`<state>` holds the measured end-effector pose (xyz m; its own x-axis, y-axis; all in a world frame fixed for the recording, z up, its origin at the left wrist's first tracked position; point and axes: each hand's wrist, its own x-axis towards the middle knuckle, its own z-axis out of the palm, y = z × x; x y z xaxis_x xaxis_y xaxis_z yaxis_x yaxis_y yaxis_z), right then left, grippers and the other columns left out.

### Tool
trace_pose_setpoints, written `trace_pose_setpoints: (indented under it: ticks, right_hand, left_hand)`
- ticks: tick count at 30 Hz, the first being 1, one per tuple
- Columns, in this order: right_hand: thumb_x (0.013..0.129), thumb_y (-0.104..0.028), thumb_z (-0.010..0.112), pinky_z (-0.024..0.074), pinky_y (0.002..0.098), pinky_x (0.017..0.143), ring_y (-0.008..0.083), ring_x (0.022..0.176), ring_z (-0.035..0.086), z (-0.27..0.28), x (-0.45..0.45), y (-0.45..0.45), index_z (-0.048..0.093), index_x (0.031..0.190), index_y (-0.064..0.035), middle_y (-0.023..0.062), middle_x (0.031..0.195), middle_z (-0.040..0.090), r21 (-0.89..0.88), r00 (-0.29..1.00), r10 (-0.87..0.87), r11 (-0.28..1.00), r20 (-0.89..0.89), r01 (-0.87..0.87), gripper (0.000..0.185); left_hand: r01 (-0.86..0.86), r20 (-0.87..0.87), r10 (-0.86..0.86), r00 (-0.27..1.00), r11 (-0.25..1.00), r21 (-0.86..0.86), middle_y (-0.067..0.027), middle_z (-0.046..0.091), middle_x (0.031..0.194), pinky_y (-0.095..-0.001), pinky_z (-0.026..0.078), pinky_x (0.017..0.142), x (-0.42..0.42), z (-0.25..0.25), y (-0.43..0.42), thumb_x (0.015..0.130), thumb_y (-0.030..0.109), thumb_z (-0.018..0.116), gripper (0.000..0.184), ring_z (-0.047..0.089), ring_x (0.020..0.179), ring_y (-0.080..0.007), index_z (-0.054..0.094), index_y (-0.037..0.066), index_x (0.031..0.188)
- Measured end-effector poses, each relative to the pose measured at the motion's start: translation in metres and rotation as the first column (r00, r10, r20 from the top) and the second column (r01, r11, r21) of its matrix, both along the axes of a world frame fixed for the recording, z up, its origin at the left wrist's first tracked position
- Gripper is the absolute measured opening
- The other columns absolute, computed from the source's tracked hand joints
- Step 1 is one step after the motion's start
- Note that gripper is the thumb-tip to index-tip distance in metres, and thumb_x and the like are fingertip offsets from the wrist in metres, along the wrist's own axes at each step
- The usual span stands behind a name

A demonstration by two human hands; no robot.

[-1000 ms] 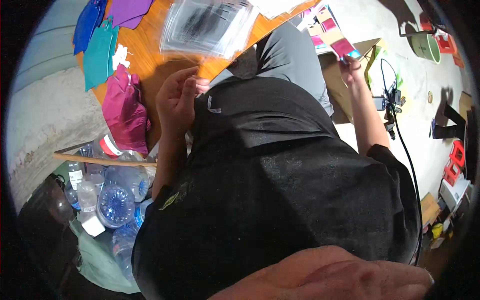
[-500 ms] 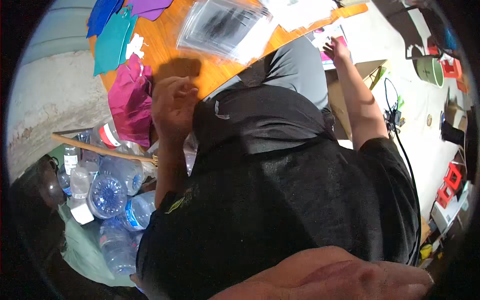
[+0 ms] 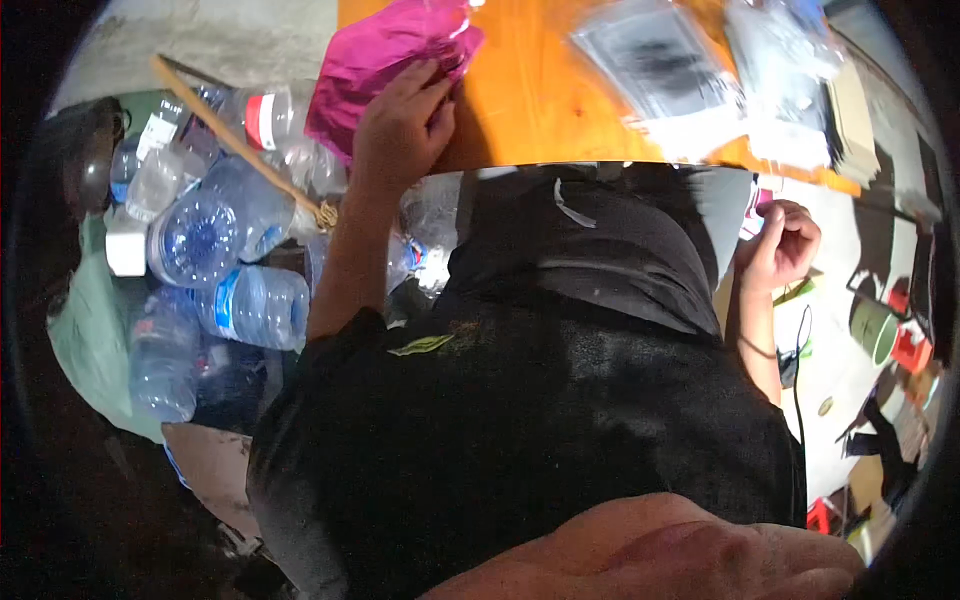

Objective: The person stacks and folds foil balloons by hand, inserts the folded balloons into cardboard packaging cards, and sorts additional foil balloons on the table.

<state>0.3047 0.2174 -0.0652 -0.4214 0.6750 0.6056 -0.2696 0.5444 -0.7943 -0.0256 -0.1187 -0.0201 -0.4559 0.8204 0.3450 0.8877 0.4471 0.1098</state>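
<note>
My left hand [image 3: 400,125] lies on a crumpled magenta fabric piece [image 3: 375,65] at the table's left edge. Its fingers are stretched out over the cloth and the thumb stands apart. My right hand [image 3: 783,245] is off the table's front edge on the right, raised, with fingers curled in towards the thumb. Whether anything is between those fingers is hidden. Behind it shows part of a pink and white item [image 3: 757,208]. Clear plastic bags [image 3: 660,65], blurred, lie in a stack on the orange wooden table [image 3: 530,100].
Several empty plastic bottles [image 3: 195,240] crowd the floor at left, with a wooden stick [image 3: 215,120] across them. More clear plastic [image 3: 780,70] and brown card-like sheets [image 3: 850,120] are at the table's right. A green bucket [image 3: 873,333] stands farther right.
The view has turned, shifting the table rightward in the picture. My left hand has come down onto the magenta fabric. My right hand's fingers, spread before, are now curled.
</note>
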Motion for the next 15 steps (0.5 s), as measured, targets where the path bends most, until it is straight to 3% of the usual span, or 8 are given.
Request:
trace_pose_setpoints:
  ticks: [4, 7, 10, 15]
  right_hand:
    - [0.094, 0.009, 0.060, 0.0534, 0.0373, 0.078, 0.0248, 0.081, 0.064, 0.054, -0.064, -0.039, 0.054, 0.098, 0.0013, 0.0173, 0.090, 0.067, 0.232, 0.900, 0.389, 0.873, 0.198, -0.428, 0.011]
    - [0.087, 0.003, 0.072, 0.0532, 0.0369, 0.078, 0.0274, 0.084, 0.068, 0.075, -0.118, -0.058, 0.062, 0.091, 0.0014, 0.0151, 0.091, 0.070, 0.275, 0.797, 0.458, 0.769, 0.393, -0.577, 0.010]
    - [0.084, -0.005, 0.077, 0.0541, 0.0395, 0.080, 0.0320, 0.086, 0.069, 0.075, -0.164, -0.079, 0.066, 0.091, -0.0011, 0.0131, 0.093, 0.072, 0.296, 0.732, 0.494, 0.693, 0.470, -0.658, 0.014]
    - [0.085, -0.012, 0.079, 0.0549, 0.0406, 0.080, 0.0342, 0.090, 0.069, 0.068, -0.212, -0.107, 0.067, 0.094, -0.0022, 0.0123, 0.096, 0.072, 0.347, 0.677, 0.532, 0.593, 0.509, -0.727, 0.018]
  left_hand:
    - [0.009, 0.040, -0.017, 0.999, 0.980, 0.198, -0.0180, 0.070, 0.126, -0.0441, 0.052, 0.104, 0.003, -0.008, 0.000, 0.088, 0.021, 0.075, 0.035, 0.065, 0.121, -0.0345, 0.073, 0.000, 0.115]
    - [-0.155, -0.038, 0.160, 0.986, 0.983, 0.095, -0.0175, 0.070, 0.124, -0.0425, 0.053, 0.103, 0.018, 0.020, -0.010, 0.087, 0.022, 0.078, 0.034, 0.066, 0.120, -0.0338, 0.073, 0.000, 0.113]
    - [-0.127, 0.018, 0.127, 0.992, 0.992, -0.023, -0.0161, 0.070, 0.125, -0.0411, 0.053, 0.103, 0.012, 0.009, -0.040, 0.088, 0.023, 0.077, 0.037, 0.066, 0.119, -0.0319, 0.071, 0.002, 0.117]
    - [-0.112, -0.023, 0.115, 0.993, 0.991, 0.079, -0.0122, 0.074, 0.114, -0.0399, 0.056, 0.093, 0.011, -0.012, -0.047, 0.091, 0.021, 0.073, 0.025, 0.071, 0.106, -0.0307, 0.072, 0.002, 0.108]
